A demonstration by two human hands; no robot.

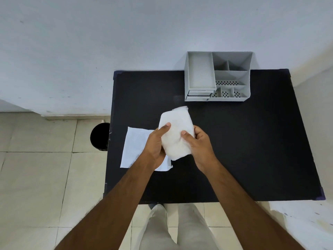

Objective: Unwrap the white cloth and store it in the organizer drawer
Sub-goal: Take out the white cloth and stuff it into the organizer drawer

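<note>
- Head view, bottom of frame: two bare forearms run up from the lower edge; pale trousers show between them, cut off by the frame edge.
- Left hand [156, 147]: closed on the lower left side of the white cloth [175, 132], thumb laid across its face; the other fingers are hidden behind the fabric.
- Right hand [199, 147]: closed on the right side of the cloth, thumb on the front; remaining fingers hidden behind it.
- White cloth: a folded bundle held above the black table [243, 141] at frame centre, a loose corner projecting at its upper end. Whether it touches the table cannot be told.
- Flat white sheet [134, 147]: lies on the table left of centre, partly covered by the left hand and wrist; faint marks on it are not readable.
- Grey organizer [217, 76]: upper right of centre, at the far table edge against the wall. Its drawer [198, 95], at the lower left front, appears closed.
- Black bin [100, 137]: on the floor at the left table edge, partly hidden by the table.
- Open room: the table's right half and near strip are bare.
</note>
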